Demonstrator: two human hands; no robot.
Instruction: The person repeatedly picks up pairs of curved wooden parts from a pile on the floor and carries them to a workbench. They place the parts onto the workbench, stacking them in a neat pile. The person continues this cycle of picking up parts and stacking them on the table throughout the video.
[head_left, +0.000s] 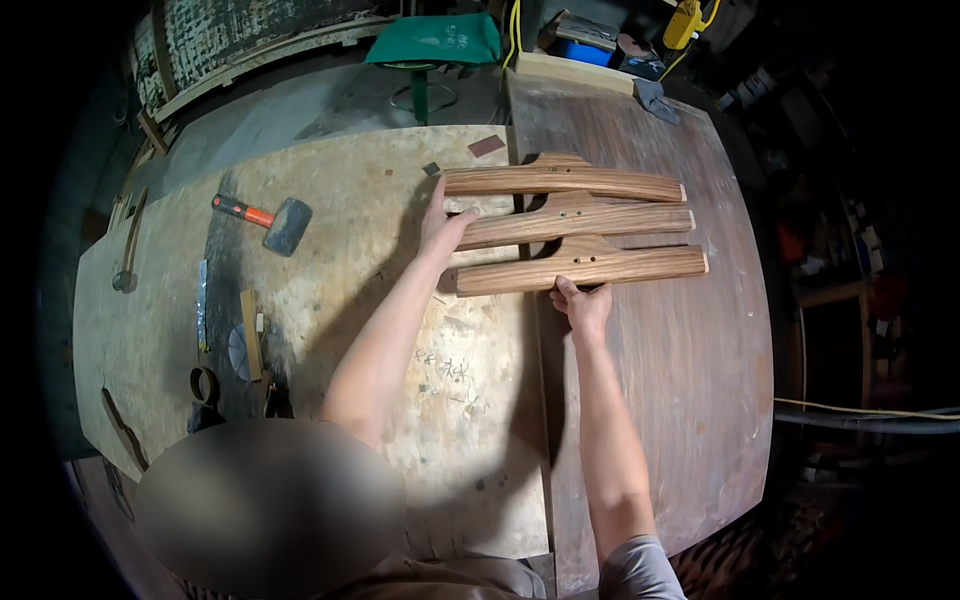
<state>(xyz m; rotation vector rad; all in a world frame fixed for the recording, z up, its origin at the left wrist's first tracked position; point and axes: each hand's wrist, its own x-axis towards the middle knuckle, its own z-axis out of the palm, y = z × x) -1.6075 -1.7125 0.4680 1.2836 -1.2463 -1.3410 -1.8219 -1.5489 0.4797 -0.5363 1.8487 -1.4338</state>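
Observation:
Three brown striped wooden bars lie side by side across the seam between two boards: a far bar (620, 185), a middle bar (630, 218) and a near bar (640, 265). Each has a raised part along its far edge and small dark holes near the middle. At their left ends, my left hand (440, 235) is closed around the end of the middle bar, thumb on top, with a finger reaching up against the far bar's end. My right hand (588, 308) grips the near bar's front edge, its thumb on top and its other fingers partly hidden.
On the pale board (350, 300) to the left lie a mallet (285, 225), a thin hammer (125, 275), a tape roll (204, 388) and a wood strip (251, 335). Behind the bars is a reddish sandpaper piece (486, 146). A green-covered stool (435, 40) stands beyond.

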